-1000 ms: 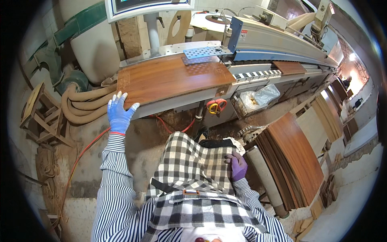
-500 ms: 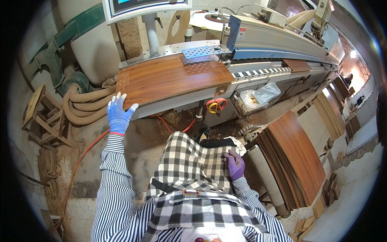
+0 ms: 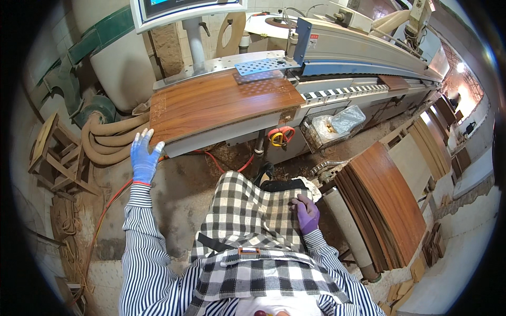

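Observation:
A brown wood-grain board [image 3: 211,102] lies on the machine's infeed table. My left hand [image 3: 145,157], in a blue glove with pale fingertips, is at the board's near left corner. Its fingers are spread and it grips nothing; the fingertips are at or just off the edge, I cannot tell which. My right hand [image 3: 306,213], in a purple glove, rests against my checked apron [image 3: 247,205]. Its fingers are loosely bent and a little apart, with nothing seen in them. Another small brown panel [image 3: 394,82] sits farther along the machine's track.
A stack of brown boards [image 3: 385,205] stands on a roller rack at my right. Orange-handled scissors [image 3: 282,135] hang below the table edge. Beside them is a wire basket [image 3: 311,139] with plastic bags. Ribbed hoses [image 3: 113,139], a wooden stool [image 3: 58,152] and a red air hose [image 3: 105,208] lie leftward.
My left hand has drawn back toward me and slightly left, from on the board's corner to its edge. The right hand stays on the apron. The view has shifted slightly.

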Available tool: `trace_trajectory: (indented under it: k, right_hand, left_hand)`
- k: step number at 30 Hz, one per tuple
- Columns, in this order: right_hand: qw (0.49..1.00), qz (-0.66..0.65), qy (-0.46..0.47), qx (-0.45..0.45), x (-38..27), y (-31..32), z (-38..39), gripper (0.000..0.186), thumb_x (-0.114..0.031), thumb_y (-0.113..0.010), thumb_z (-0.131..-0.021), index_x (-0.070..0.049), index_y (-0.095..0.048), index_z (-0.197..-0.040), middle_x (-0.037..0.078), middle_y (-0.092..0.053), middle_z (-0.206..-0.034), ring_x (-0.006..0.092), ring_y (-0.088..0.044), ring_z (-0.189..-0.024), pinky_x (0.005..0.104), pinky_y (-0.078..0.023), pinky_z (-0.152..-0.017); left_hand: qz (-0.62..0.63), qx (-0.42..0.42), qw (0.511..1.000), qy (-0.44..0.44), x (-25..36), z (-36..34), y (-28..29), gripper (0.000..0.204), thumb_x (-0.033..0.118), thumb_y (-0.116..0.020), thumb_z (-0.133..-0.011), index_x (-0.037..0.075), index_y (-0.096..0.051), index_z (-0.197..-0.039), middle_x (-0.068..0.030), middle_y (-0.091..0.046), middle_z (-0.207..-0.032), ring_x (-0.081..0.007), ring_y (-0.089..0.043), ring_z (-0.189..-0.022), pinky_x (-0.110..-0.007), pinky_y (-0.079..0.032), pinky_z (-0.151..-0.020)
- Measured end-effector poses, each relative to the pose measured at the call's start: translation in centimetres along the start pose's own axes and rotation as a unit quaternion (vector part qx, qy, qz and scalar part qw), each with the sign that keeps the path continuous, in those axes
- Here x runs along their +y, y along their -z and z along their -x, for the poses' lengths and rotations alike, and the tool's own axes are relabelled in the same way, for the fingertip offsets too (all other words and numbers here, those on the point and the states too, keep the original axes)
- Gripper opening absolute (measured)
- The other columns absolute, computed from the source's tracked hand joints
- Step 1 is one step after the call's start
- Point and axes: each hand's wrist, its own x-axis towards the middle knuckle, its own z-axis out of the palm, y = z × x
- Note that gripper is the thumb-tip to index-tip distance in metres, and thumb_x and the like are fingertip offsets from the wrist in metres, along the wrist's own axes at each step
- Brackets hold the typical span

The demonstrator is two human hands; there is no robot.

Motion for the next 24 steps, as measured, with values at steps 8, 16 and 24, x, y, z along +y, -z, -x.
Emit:
trace_trajectory:
  k: [8,16,24]
  right_hand:
    - [0.998,-0.061,-0.034,0.008,0.4,-0.1,0.0,0.032,-0.012,-0.057,-0.092,0.008,-0.060,-0.117,0.009,-0.068,-0.097,0.0125,-0.064,-0.079,0.0244,-0.052,-0.073]
    - [0.999,-0.030,-0.021,0.005,-0.1,-0.2,-0.1,0.033,-0.013,-0.057,-0.092,0.009,-0.061,-0.116,0.011,-0.069,-0.098,0.0128,-0.065,-0.080,0.0249,-0.053,-0.074]
    - [1.000,-0.024,-0.005,0.001,-0.6,0.1,0.0,0.035,-0.013,-0.056,-0.092,0.009,-0.058,-0.120,0.010,-0.069,-0.095,0.0131,-0.065,-0.082,0.0250,-0.053,-0.074]
  left_hand:
    - [0.075,0.010,0.997,0.001,-0.9,0.2,-0.7,0.048,0.025,-0.071,-0.086,0.007,-0.059,-0.129,-0.0142,-0.054,-0.137,-0.0327,-0.041,-0.133,-0.040,-0.032,-0.111]
    - [0.076,0.004,0.997,-0.005,-0.3,-0.2,-0.3,0.048,0.025,-0.071,-0.085,0.007,-0.059,-0.128,-0.0141,-0.055,-0.135,-0.0332,-0.042,-0.133,-0.041,-0.033,-0.111]
    - [-0.043,-0.007,0.998,-0.036,3.7,-1.5,-1.2,0.056,0.042,-0.069,-0.084,0.009,-0.058,-0.129,-0.0141,-0.058,-0.131,-0.0323,-0.040,-0.133,-0.044,-0.022,-0.114]
